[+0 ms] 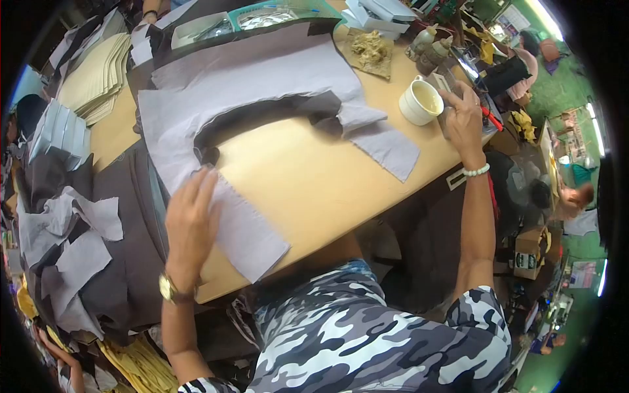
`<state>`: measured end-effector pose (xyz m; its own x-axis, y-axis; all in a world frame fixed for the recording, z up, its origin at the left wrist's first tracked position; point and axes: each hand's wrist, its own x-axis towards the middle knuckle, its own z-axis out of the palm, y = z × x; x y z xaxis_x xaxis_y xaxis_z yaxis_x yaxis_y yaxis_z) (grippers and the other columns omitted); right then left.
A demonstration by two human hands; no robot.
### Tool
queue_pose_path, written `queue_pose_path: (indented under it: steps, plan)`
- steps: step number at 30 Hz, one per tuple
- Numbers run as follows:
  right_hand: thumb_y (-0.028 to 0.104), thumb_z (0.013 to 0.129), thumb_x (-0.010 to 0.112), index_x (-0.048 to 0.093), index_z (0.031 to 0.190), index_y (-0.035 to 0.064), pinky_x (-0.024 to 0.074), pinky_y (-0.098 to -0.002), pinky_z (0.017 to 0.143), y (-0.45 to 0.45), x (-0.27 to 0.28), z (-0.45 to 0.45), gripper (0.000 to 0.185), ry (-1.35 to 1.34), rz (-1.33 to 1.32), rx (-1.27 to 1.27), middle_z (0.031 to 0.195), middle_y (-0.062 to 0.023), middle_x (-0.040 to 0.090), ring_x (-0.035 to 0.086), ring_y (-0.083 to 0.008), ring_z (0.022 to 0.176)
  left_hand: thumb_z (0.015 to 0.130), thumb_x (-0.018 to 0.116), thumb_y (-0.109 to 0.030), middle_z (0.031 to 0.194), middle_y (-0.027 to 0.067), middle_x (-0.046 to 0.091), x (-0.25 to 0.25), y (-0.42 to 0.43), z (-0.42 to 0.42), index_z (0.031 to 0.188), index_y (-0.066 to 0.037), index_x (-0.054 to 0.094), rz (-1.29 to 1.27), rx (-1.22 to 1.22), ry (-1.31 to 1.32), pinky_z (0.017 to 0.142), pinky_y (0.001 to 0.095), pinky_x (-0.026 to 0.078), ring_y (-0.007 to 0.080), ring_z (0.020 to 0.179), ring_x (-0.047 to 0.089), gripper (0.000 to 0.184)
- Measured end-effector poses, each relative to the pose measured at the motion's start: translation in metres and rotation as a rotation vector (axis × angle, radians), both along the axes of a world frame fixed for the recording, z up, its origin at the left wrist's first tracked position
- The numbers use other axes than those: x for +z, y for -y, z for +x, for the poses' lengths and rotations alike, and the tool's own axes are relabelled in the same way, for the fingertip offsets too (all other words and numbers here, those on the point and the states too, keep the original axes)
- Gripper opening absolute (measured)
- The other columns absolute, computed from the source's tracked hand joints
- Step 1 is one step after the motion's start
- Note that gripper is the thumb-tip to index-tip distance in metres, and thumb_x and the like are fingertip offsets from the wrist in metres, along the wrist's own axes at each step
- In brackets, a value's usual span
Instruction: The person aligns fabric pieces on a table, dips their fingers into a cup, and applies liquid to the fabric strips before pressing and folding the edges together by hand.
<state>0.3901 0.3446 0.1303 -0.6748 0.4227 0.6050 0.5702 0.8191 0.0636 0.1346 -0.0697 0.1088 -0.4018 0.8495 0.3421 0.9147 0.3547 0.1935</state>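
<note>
A pale grey leather or fabric piece with a dark brown underside lies on the table, its curved inner edge partly folded over to show a dark strip. My left hand, wearing a gold watch, rests over the left arm of this piece. Its fingers are stretched out, with the tips at the lower end of the folded edge. At the right, my right hand, with a beaded bracelet, is beside a white cup holding something yellowish. The index finger reaches the cup's rim; the other fingers are loosely bent, and nothing shows in them.
The wooden table slopes across the view. Dark and grey cut pieces pile up at the left, near stacked cream sheets. A teal tray, a crusted yellowish lump and small bottles stand along the back.
</note>
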Motion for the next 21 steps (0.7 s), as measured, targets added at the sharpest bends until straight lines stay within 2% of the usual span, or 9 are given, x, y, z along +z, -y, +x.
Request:
queue_pose_path:
  steps: [3,5,9,12,15,16,19,21]
  plan:
    - [0.001,0.072,0.05,0.072,0.099,0.0134,0.0343,-0.0443,0.099,-0.029,-0.012,0.012,0.037,0.199,-0.021,-0.1,0.126,-0.0161,0.051,0.044,-0.0335,0.118,0.076,0.07,-0.013,0.129,0.0187,0.053,-0.013,0.016,0.038,0.123,0.001,0.055,-0.076,0.069,0.174,0.1,0.042,0.039,0.0357,0.121,0.048,0.051]
    - [0.003,0.073,0.05,0.072,0.101,0.0152,0.0317,-0.0452,0.101,-0.038,-0.027,0.009,0.038,0.279,-0.045,-0.13,0.129,-0.0149,0.05,0.04,-0.033,0.122,0.076,0.071,-0.021,0.134,0.0198,0.048,-0.025,0.02,0.053,0.125,0.002,0.053,-0.119,0.131,0.176,0.104,0.0449,0.034,0.0374,0.126,0.042,0.057]
    - [0.004,0.073,0.051,0.072,0.102,0.0159,0.0294,-0.0509,0.101,-0.037,-0.025,0.003,0.038,0.384,-0.046,-0.186,0.132,-0.0152,0.048,0.039,-0.0335,0.124,0.076,0.071,-0.033,0.142,0.0205,0.039,-0.041,0.031,0.068,0.13,0.002,0.048,-0.192,0.243,0.226,0.109,0.0506,0.024,0.039,0.134,0.032,0.069]
    - [0.005,0.073,0.051,0.072,0.1,0.0146,0.028,-0.0535,0.102,-0.043,-0.024,0.007,0.035,0.353,-0.109,-0.095,0.133,-0.0152,0.047,0.039,-0.0327,0.125,0.075,0.071,-0.037,0.145,0.0197,0.035,-0.04,0.034,0.072,0.133,0.001,0.045,-0.205,0.288,0.268,0.109,0.0528,0.02,0.0382,0.136,0.029,0.073]
    - [0.005,0.073,0.051,0.072,0.097,0.0131,0.0281,-0.0527,0.102,-0.038,-0.019,0.01,0.033,0.058,0.032,-0.103,0.132,-0.0142,0.048,0.04,-0.0319,0.125,0.074,0.072,-0.036,0.144,0.0197,0.037,-0.036,0.035,0.08,0.132,0.0,0.047,-0.186,0.269,0.256,0.109,0.0522,0.021,0.0382,0.135,0.03,0.072]
    - [0.006,0.073,0.052,0.072,0.093,0.0109,0.0292,-0.052,0.102,-0.032,-0.017,0.012,0.028,0.02,0.051,-0.062,0.13,-0.013,0.05,0.041,-0.0318,0.125,0.073,0.073,-0.034,0.142,0.0196,0.039,-0.035,0.036,0.084,0.13,0.0,0.049,-0.161,0.196,0.258,0.108,0.0524,0.023,0.038,0.134,0.032,0.07]
    - [0.006,0.072,0.053,0.071,0.089,0.0095,0.0307,-0.0494,0.101,-0.015,-0.026,0.02,0.025,0.182,0.083,-0.082,0.127,-0.0132,0.052,0.042,-0.0317,0.123,0.072,0.076,-0.03,0.134,0.019,0.047,-0.04,0.04,0.094,0.123,-0.001,0.055,-0.084,0.042,0.227,0.104,0.0524,0.03,0.0369,0.127,0.041,0.063]
    - [0.005,0.071,0.055,0.071,0.084,0.0084,0.0315,-0.0472,0.101,-0.006,-0.029,0.019,0.02,0.183,0.069,-0.05,0.125,-0.0142,0.054,0.044,-0.0316,0.122,0.071,0.076,-0.028,0.127,0.0184,0.054,-0.048,0.042,0.1,0.117,-0.001,0.059,-0.035,-0.003,0.175,0.099,0.0518,0.037,0.0355,0.119,0.049,0.056]
